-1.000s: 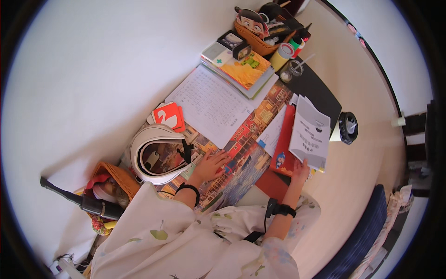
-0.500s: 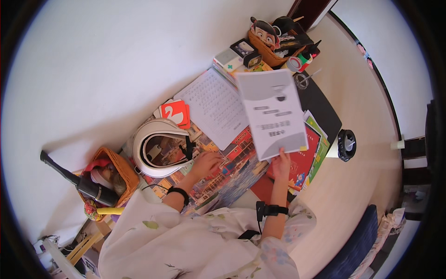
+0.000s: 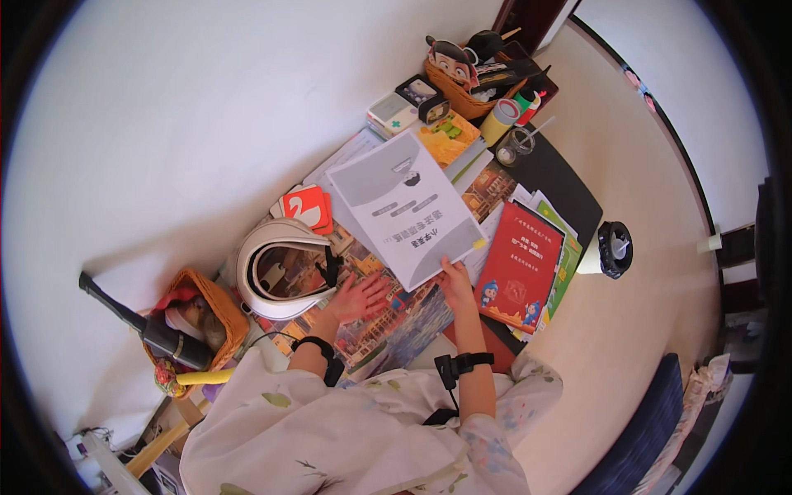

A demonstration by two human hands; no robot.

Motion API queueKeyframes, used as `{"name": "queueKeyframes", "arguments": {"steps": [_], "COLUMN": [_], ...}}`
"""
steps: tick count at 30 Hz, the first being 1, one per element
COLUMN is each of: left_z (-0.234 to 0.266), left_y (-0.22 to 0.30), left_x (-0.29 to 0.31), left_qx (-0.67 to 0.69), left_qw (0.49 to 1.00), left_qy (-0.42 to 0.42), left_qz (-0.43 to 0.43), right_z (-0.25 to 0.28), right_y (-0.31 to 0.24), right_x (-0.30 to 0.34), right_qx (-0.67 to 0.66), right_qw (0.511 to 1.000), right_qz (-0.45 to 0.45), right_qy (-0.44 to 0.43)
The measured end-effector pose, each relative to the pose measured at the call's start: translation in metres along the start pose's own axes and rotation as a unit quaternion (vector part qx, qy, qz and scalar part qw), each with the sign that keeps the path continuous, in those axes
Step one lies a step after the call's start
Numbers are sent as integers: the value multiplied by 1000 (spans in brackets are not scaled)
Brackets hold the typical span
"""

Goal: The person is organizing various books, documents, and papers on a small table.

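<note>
A grey and white booklet [image 3: 396,198] is pinched at its near right corner by my right hand [image 3: 457,287]. It covers most of the handwritten sheet [image 3: 337,158] behind it. My left hand [image 3: 360,299] is open, palm turned up and fingers spread, above the picture-printed desk mat [image 3: 388,326]. It holds nothing and is close to the booklet's near left edge. Just to its left is a white visor-like headband [image 3: 279,305]. Red cards with a white swan-like figure [image 3: 307,208] sit beyond the headband. To the right of my right hand is a red booklet [image 3: 521,264] on a stack of papers.
Along the far side stand a wicker basket [image 3: 464,92] of odds and ends, a handheld game console [image 3: 393,114], a yellow cup [image 3: 499,122] and a glass jar with a straw [image 3: 515,148]. A black-rimmed container [image 3: 615,250] stands right, another wicker basket [image 3: 233,318] left.
My right hand has moved left with the booklet, baring the red booklet and covering the handwritten sheet. My left hand has turned palm up with its fingers spread.
</note>
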State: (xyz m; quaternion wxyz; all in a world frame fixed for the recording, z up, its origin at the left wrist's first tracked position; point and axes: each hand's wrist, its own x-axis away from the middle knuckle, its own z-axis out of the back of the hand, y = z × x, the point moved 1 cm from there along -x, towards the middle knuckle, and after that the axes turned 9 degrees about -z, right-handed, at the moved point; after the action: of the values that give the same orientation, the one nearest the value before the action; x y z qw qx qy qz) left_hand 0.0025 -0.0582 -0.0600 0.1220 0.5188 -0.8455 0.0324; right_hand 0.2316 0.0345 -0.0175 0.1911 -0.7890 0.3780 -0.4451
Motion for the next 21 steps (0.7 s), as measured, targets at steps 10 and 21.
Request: {"name": "queueKeyframes", "arguments": {"steps": [10,21], "left_z": [8,15], "left_y": [11,6], "left_x": [-10,-10], "left_qx": [-19,-14], "left_qw": [997,995], "left_qy": [-2,-11], "left_qz": [78,95], "right_z": [-11,-5], "right_y": [14,40], "right_x": [-24,-39], "right_qx": [14,3], "right_qw": [998,997], "right_qz": [-49,-72], "right_qy": [36,10]}}
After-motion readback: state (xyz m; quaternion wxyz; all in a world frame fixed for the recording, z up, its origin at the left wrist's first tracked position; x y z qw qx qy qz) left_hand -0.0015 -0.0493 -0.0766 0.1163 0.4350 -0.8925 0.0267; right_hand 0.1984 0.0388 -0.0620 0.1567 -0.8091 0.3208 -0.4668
